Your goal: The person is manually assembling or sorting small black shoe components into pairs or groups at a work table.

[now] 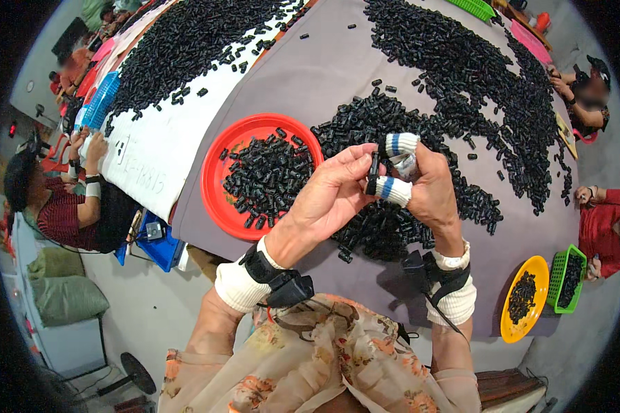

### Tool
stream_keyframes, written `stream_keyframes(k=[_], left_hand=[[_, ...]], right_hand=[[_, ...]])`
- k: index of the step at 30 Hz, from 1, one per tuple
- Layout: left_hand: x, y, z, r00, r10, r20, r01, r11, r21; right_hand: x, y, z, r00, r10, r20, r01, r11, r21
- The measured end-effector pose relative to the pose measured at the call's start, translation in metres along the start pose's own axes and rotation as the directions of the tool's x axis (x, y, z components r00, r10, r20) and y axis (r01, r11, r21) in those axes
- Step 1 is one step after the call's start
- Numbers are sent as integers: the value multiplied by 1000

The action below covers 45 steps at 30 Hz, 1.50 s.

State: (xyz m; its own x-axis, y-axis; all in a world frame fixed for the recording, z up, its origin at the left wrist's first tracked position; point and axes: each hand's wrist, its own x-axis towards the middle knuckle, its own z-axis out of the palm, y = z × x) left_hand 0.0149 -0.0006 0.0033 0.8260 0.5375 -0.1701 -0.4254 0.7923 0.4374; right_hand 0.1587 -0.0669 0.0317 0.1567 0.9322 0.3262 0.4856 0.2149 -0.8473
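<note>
Head view: the left hand (327, 186) and right hand (432, 184) together pinch a small, slim black tube (375, 164), its long axis pointing roughly near to far.

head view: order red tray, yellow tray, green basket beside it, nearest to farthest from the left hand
From the left hand:
1. Red tray, directly to its left
2. Yellow tray, off to the right
3. Green basket, just right of the yellow tray

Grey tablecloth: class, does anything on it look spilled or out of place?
Yes. Toward the far side of the grey tablecloth, one black piece lies alone, apart from the heap, so it looks strayed. No damage is discernible.
</note>
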Motion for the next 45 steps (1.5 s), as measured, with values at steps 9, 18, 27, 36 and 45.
stream_keyframes(k=[9, 18, 27, 36, 45], left_hand=[[-2, 1, 5, 999, 28, 25, -30, 996, 83], [1, 3, -1, 999, 9, 31, -14, 987, 162], [1, -3, -7, 997, 14, 73, -18, 998, 62], [-2, -3, -6, 997, 3, 71, -6, 999, 53], [-1, -5, -14, 996, -5, 87, 1, 999, 47]], right_hand=[[-2, -2, -3, 1000, -2, 15, 2, 1000, -12], [-5, 4, -4, 1000, -5, 15, 6, 999, -47], [-9, 0, -3, 993, 109, -37, -109, 994, -4], [-5, -1, -6, 981, 163, 105, -158, 986, -58], [2, 2, -8, 975, 107, 193, -65, 975, -213]])
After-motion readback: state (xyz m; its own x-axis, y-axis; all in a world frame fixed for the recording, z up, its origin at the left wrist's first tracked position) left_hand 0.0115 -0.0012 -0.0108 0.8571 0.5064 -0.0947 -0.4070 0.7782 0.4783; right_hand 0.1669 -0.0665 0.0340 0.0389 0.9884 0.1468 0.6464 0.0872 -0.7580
